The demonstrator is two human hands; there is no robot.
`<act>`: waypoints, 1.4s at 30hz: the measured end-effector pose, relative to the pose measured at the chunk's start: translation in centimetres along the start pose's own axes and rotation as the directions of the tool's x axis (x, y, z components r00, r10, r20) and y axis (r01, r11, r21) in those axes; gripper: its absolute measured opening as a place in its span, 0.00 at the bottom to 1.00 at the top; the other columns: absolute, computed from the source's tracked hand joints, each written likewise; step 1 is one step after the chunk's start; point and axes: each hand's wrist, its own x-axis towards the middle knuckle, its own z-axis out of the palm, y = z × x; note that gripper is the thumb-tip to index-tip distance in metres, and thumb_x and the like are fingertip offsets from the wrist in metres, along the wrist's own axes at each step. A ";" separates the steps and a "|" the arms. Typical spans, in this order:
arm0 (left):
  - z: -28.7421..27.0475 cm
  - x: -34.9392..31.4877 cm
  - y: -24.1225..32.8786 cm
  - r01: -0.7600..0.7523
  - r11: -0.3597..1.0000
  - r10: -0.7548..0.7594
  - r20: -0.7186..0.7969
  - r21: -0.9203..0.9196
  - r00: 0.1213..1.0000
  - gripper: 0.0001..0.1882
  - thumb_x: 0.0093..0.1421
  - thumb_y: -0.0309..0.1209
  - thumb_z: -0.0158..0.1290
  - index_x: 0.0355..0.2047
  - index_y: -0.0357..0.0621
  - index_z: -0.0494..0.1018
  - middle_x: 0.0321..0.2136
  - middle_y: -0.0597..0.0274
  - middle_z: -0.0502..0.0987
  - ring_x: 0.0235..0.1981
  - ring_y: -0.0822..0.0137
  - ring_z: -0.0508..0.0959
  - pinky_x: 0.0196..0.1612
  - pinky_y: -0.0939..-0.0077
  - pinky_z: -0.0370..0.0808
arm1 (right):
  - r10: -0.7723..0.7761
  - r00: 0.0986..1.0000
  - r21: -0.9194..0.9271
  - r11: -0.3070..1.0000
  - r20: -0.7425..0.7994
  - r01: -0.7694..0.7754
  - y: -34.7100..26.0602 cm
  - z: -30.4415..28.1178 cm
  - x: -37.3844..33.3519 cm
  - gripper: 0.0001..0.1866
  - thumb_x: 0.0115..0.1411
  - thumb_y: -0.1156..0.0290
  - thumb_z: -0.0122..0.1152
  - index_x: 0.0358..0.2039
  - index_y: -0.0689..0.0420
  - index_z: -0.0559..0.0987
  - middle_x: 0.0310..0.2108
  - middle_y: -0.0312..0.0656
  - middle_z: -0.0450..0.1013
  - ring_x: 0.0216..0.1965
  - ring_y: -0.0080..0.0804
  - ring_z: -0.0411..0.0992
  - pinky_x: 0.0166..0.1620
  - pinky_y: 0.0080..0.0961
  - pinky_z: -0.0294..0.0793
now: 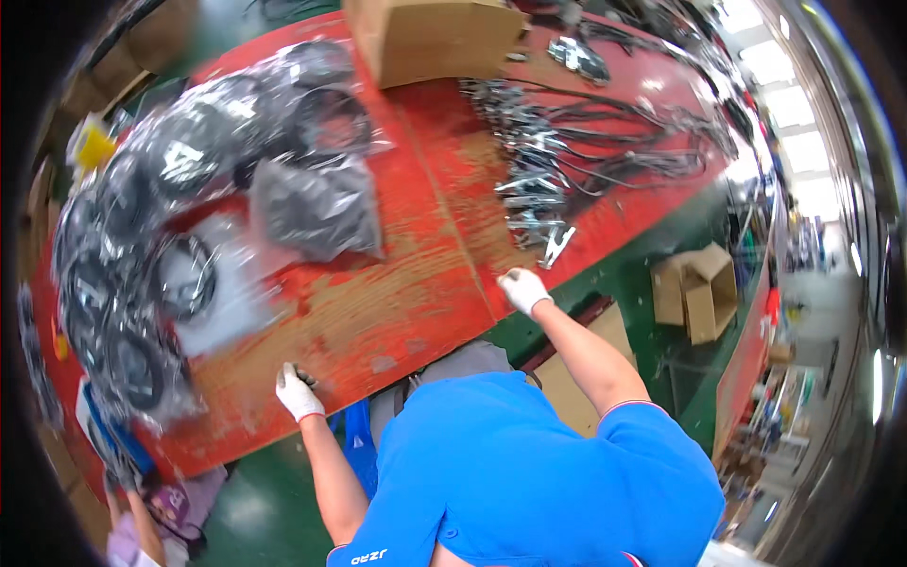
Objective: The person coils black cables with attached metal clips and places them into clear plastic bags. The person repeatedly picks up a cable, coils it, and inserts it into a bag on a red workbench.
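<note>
My left hand [299, 391], in a white glove with dark fingertips, is over the near edge of the red table. Its fingers are bent, with the tips a little apart, and nothing shows between them. My right hand [523, 291], gloved in white too, is at the table edge with its fingers curled in; I see nothing in it. Just beyond it lies a row of silver metal clamps [531, 161] on dark cables [642, 142]. Nearest my left hand are bagged coils of black cable [132, 364] and flat clear plastic bags [222, 302].
A cardboard box [430, 42] stands at the table's far side. Beside it, a plastic bag of dark items [321, 213] lies on the worn red table [378, 317]. An open carton [697, 293] sits on the green floor to the right. Another person's hands [123, 477] show at lower left.
</note>
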 end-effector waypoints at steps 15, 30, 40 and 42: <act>21.4 -17.6 -0.5 -0.179 0.914 0.147 0.115 0.364 0.982 0.11 0.68 0.38 0.55 0.30 0.49 0.74 0.17 0.67 0.71 0.16 0.73 0.70 0.18 0.74 0.68 | -0.073 0.827 0.076 0.988 -0.558 0.138 15.7 -19.1 17.0 0.19 0.63 0.60 0.62 0.51 0.53 0.81 0.49 0.51 0.79 0.50 0.52 0.79 0.54 0.44 0.78; 32.8 -25.4 -2.9 -0.327 0.749 0.138 0.347 0.576 0.928 0.14 0.73 0.37 0.54 0.41 0.38 0.79 0.23 0.68 0.75 0.21 0.77 0.71 0.25 0.78 0.69 | -0.592 0.759 -0.650 0.695 -0.273 0.308 8.7 -28.0 35.7 0.32 0.61 0.59 0.60 0.67 0.47 0.72 0.64 0.45 0.71 0.68 0.52 0.64 0.70 0.54 0.58; 31.5 -26.7 -5.6 -0.385 0.517 0.176 0.345 0.764 0.922 0.15 0.71 0.38 0.55 0.42 0.37 0.80 0.29 0.54 0.83 0.30 0.64 0.81 0.37 0.69 0.77 | -0.809 0.583 -0.393 0.560 -0.071 0.729 9.0 -33.6 33.3 0.13 0.67 0.57 0.60 0.43 0.51 0.84 0.42 0.46 0.78 0.44 0.52 0.78 0.47 0.46 0.78; 33.4 -26.9 -4.5 -0.519 0.323 0.264 0.452 0.791 0.852 0.14 0.70 0.38 0.55 0.42 0.38 0.80 0.31 0.48 0.83 0.32 0.57 0.83 0.39 0.66 0.78 | -0.818 0.566 -0.339 0.563 -0.102 0.753 9.6 -33.8 32.2 0.13 0.65 0.58 0.63 0.44 0.51 0.85 0.41 0.45 0.78 0.44 0.52 0.79 0.46 0.45 0.79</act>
